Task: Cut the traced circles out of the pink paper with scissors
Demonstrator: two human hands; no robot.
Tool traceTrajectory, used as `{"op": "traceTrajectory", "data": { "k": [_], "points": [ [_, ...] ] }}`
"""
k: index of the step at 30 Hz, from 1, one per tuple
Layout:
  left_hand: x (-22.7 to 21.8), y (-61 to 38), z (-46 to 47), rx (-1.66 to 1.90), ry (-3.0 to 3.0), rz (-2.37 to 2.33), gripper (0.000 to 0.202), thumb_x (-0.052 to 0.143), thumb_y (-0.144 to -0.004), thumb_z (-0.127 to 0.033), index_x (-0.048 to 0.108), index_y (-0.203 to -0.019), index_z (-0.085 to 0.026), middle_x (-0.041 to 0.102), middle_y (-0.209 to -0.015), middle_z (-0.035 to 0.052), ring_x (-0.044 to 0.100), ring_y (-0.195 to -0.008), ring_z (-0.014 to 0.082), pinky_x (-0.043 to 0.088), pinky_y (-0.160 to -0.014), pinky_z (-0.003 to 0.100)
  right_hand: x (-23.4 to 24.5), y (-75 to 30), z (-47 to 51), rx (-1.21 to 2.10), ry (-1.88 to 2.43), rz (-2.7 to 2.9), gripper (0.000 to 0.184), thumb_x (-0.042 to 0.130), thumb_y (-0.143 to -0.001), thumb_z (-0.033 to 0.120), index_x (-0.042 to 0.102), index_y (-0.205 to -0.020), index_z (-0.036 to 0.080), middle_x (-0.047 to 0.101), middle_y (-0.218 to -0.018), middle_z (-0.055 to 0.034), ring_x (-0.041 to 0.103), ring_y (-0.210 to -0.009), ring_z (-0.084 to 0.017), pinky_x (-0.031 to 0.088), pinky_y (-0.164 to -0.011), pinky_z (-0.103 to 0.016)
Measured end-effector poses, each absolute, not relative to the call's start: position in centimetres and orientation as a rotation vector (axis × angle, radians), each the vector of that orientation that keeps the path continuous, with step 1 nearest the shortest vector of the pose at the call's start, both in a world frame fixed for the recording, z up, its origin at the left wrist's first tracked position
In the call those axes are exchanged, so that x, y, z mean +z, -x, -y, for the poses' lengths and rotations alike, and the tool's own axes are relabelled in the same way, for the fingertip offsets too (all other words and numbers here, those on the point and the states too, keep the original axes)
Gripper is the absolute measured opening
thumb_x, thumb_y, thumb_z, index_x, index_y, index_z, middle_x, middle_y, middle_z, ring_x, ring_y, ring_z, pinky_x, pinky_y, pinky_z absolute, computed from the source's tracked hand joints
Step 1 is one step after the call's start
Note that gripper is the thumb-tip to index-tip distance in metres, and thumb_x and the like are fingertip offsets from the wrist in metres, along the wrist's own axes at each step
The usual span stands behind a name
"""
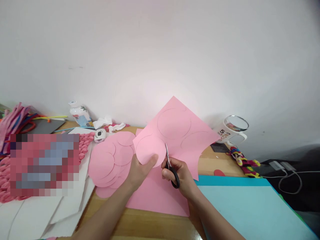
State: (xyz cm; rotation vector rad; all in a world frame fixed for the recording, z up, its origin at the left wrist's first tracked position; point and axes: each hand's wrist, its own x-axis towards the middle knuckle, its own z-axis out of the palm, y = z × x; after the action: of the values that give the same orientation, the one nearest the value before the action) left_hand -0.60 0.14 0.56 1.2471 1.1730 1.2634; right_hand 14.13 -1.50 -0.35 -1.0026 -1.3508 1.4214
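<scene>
Pink paper sheet (197, 128): held raised and tilted above the bench (107, 221), bearing drawn circle outlines. The left hand (143, 166) grips its lower left part, thumb pressed on a rounded section. The right hand (180, 171) grasps the black-handled scissors (168, 157), blades at the edge of that section. Below the hands lies a second pink sheet (160, 196); left of it, overlapping pink discs (102, 163). At right rests a light-blue sheet (250, 208). Behind it stands a white mug (224, 133), tilted in view; figures "5" and "2" are legible. Lettering on the dark card (218, 147) beside it and on the white bottle (81, 115) at rear left is too small to read.
</scene>
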Motion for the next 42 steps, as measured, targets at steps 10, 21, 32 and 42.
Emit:
{"op": "traceTrajectory", "data": {
  "k": [10, 21, 32, 42],
  "points": [
    [0.5, 0.6, -0.2, 1.264, -1.237, -1.209, 0.027, 0.061, -0.071, -0.035, 0.066, -0.084, -0.012, 0.071, -0.08, 0.0064, 0.065, -0.078, 0.0202, 0.051, -0.067, 0.028, -0.3, -14.2, 1.5, 1.43, 1.002, 1.353, 0.016, 0.062, -0.068, 0.027, 0.051, -0.064, 0.017, 0.045, -0.049, 0.0048, 0.036, -0.046, -0.008, 0.031, -0.046, -0.022],
    [0.3, 0.6, -0.3, 1.288, -1.251, -1.261, 0.028, 0.06, -0.072, -0.038, 0.065, -0.079, -0.011, 0.069, -0.072, 0.0055, 0.064, -0.072, 0.0194, 0.05, -0.062, 0.026, -0.5, -14.2, 1.5, 1.427, 0.984, 1.36, 0.023, 0.063, -0.07, 0.034, 0.049, -0.06, 0.018, 0.046, -0.048, 0.0047, 0.038, -0.044, -0.009, 0.031, -0.044, -0.022],
    [1.0, -0.1, 0.1, 1.306, -1.249, -1.32, 0.039, 0.063, -0.069, -0.037, 0.06, -0.1, -0.014, 0.067, -0.1, 0.0088, 0.062, -0.094, 0.0228, 0.05, -0.079, 0.033, -0.5, -13.6, 1.7, 1.456, 1.043, 1.349, 0.025, 0.065, -0.067, 0.038, 0.051, -0.064, 0.018, 0.045, -0.049, 0.0049, 0.038, -0.045, -0.009, 0.031, -0.045, -0.022],
    [1.2, -0.3, 0.6, 1.224, -1.285, -1.25, 0.035, 0.06, -0.072, -0.033, 0.06, -0.101, -0.014, 0.067, -0.102, 0.0088, 0.061, -0.097, 0.0231, 0.05, -0.083, 0.035, -0.7, -13.9, 1.3, 1.401, 0.983, 1.35, 0.035, 0.072, -0.062, 0.044, 0.049, -0.069, 0.018, 0.043, -0.06, 0.0035, 0.035, -0.055, -0.01, 0.029, -0.049, -0.022]
  ]
}}
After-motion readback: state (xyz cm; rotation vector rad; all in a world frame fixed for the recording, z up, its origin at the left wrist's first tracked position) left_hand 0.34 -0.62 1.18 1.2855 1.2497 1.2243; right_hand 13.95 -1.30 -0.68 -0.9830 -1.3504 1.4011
